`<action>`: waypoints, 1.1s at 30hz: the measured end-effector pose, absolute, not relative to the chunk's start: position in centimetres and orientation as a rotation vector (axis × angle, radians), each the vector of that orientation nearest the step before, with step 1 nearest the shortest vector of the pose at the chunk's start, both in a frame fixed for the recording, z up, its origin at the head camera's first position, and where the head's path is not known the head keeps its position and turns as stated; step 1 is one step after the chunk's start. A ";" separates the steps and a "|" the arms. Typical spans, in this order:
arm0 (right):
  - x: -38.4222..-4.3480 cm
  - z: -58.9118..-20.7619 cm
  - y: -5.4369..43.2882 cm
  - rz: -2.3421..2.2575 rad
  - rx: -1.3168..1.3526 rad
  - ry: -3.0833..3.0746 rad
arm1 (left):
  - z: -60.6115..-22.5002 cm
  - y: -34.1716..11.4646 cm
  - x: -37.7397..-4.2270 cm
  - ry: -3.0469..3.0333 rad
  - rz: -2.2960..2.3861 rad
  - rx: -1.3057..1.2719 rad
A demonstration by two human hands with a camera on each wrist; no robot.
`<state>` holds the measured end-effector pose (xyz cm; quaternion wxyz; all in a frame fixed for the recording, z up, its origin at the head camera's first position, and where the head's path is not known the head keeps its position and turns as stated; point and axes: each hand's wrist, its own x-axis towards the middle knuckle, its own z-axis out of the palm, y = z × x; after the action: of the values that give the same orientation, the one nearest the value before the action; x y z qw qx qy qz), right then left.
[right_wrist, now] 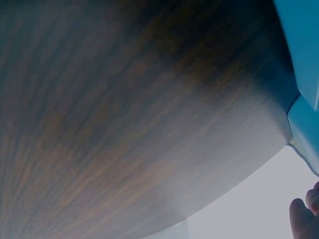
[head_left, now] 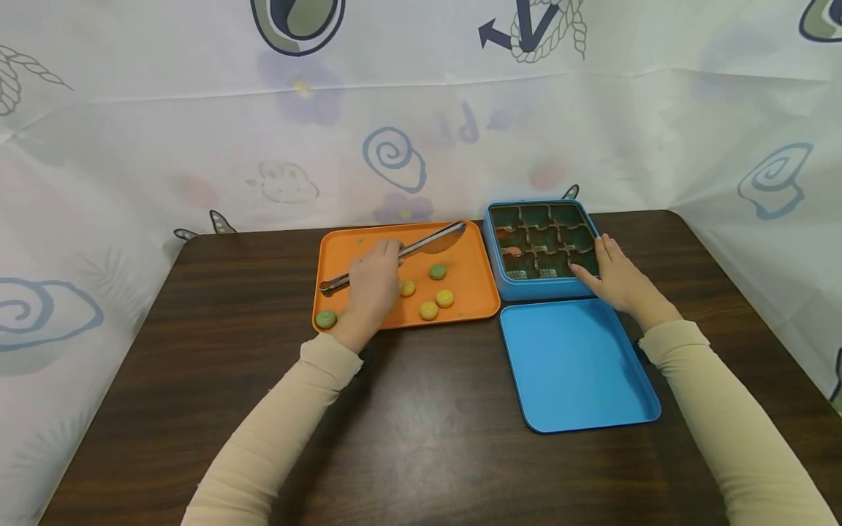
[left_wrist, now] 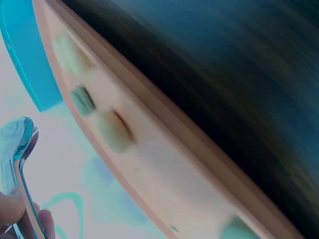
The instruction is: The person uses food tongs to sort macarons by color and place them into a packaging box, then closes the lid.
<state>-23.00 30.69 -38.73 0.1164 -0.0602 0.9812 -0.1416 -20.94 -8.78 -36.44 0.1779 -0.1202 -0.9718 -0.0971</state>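
My left hand (head_left: 376, 283) grips a pair of metal tongs (head_left: 430, 240) over the orange tray (head_left: 465, 307). The tongs slant across the tray, and in the left wrist view their shiny end (left_wrist: 22, 144) rises beyond my fingertips (left_wrist: 11, 206). Green macarons (head_left: 437, 272) and yellow macarons (head_left: 428, 311) lie scattered on the tray, some partly hidden by my hand. To the right stands a blue box (head_left: 546, 290) with a dark divided insert; something pinkish (head_left: 511, 251) sits in a left-hand compartment. My right hand (head_left: 621, 281) rests at the box's right front corner, fingers extended along its side.
A flat blue lid (head_left: 579, 365) lies just in front of the box. Dark wooden table (head_left: 421, 438) surrounds everything. Behind its far edge hangs a pale printed cloth (head_left: 460, 146).
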 end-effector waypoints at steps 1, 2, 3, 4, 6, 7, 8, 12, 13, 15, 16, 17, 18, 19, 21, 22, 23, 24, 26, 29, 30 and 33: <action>-23.0 -38.8 30.7 -0.414 -0.177 2.873 | -36.4 -8.4 -20.9 -2.747 -0.276 -0.351; -23.0 -38.8 30.7 -0.417 -0.177 2.873 | -36.3 -8.0 -20.8 -2.745 -0.280 -0.363; -23.0 -38.8 30.7 -0.418 -0.178 2.875 | -36.2 -7.6 -20.7 -2.739 -0.278 -0.376; -23.0 -38.8 30.7 -0.420 -0.178 2.876 | -36.2 -7.2 -20.6 -2.732 -0.277 -0.388; -22.9 -38.9 30.7 -0.427 -0.179 2.882 | -36.1 -6.4 -20.5 -2.709 -0.275 -0.415; -22.9 -38.9 30.8 -0.430 -0.179 2.884 | -36.1 -5.9 -20.4 -2.705 -0.275 -0.429; -22.9 -38.9 30.8 -0.432 -0.178 2.887 | -36.1 -5.5 -20.4 -2.698 -0.275 -0.442; -22.9 -38.9 30.9 -0.430 -0.181 2.892 | -36.1 -3.7 -20.2 -2.697 -0.260 -0.488; -22.9 -38.9 30.9 -0.425 -0.181 2.893 | -36.2 -3.2 -20.1 -2.707 -0.254 -0.500; -22.9 -39.0 30.9 -0.425 -0.183 2.890 | -36.2 -2.4 -20.0 -2.724 -0.248 -0.519; -22.9 -39.0 30.8 -0.425 -0.183 2.889 | -36.1 -2.1 -19.9 -2.736 -0.247 -0.530; -22.9 -39.0 30.8 -0.425 -0.184 2.889 | -36.1 -1.8 -19.8 -2.739 -0.249 -0.540; -22.9 -39.0 30.8 -0.425 -0.184 2.889 | -36.1 -1.5 -19.7 -2.749 -0.253 -0.552; -22.9 -39.0 30.7 -0.425 -0.185 2.889 | -36.1 -1.3 -19.6 -2.754 -0.252 -0.561; -22.9 -38.9 30.6 -0.425 -0.187 2.891 | -36.2 -1.0 -19.4 -2.759 -0.241 -0.570; -22.9 -38.9 30.5 -0.424 -0.187 2.892 | -36.2 -1.0 -19.3 -2.760 -0.237 -0.570; -22.8 -38.9 30.5 -0.425 -0.186 2.892 | -36.3 -0.9 -19.2 -2.758 -0.236 -0.570; -22.9 -38.9 30.5 -0.427 -0.186 2.892 | -36.3 -0.9 -19.2 -2.755 -0.234 -0.569; -22.9 -38.9 30.6 -0.429 -0.185 2.891 | -36.5 -1.0 -19.1 -2.748 -0.240 -0.565; -23.0 -38.9 30.8 -0.430 -0.186 2.891 | -36.7 -1.0 -19.2 -2.747 -0.267 -0.573; -23.1 -38.9 30.9 -0.430 -0.186 2.892 | -36.7 -1.0 -19.2 -2.750 -0.272 -0.577; -23.1 -39.0 30.9 -0.434 -0.186 2.890 | -36.7 -1.0 -19.2 -2.762 -0.310 -0.591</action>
<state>-23.11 30.94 -39.01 0.1064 -0.0631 0.9813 -0.1475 -19.19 -0.97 -36.74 0.1496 -0.2057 -0.9611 -0.1078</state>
